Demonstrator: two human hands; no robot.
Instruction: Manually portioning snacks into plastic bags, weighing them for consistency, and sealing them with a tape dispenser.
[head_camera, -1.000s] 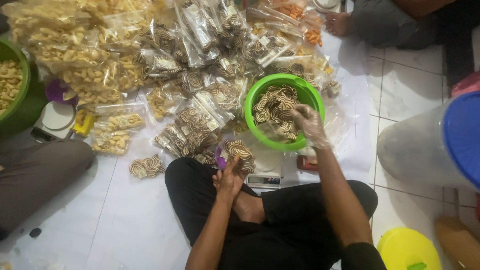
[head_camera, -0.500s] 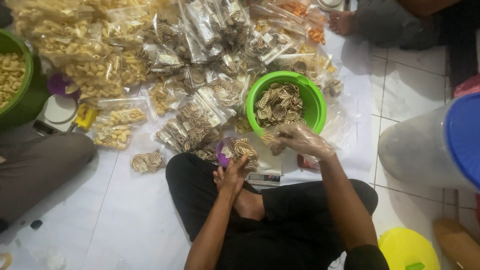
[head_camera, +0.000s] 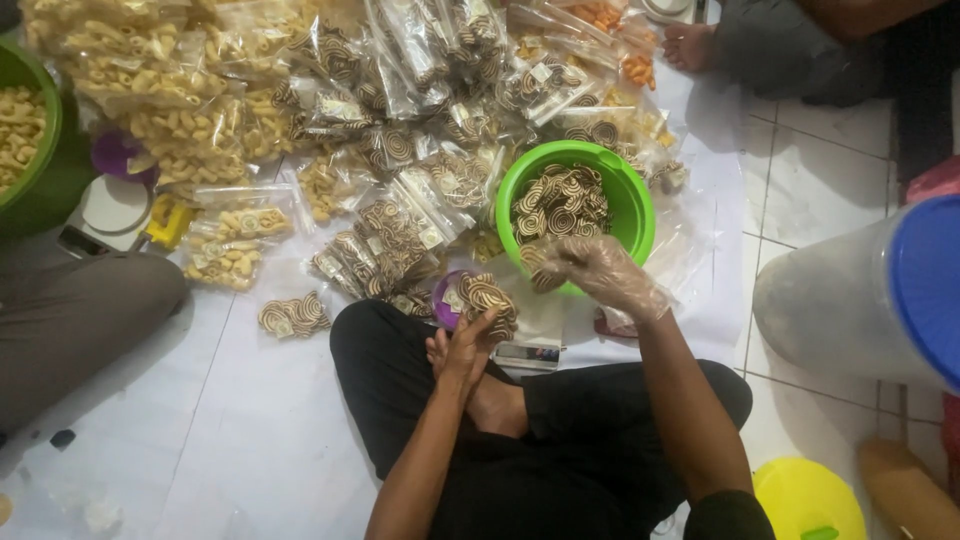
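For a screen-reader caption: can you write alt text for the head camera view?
Seated cross-legged on a white floor sheet, a person's gloved right hand holds spiral snacks at a green bowl of them, while the bare left hand steadies an open bag of spiral snacks. Sealed snack bags are piled beyond.

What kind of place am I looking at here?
Probably a home snack-packing spot on a tiled floor, not a factory. A heap of sealed snack bags, a green bowl of spiral crackers, and a small scale by the gloved right hand suggest it.
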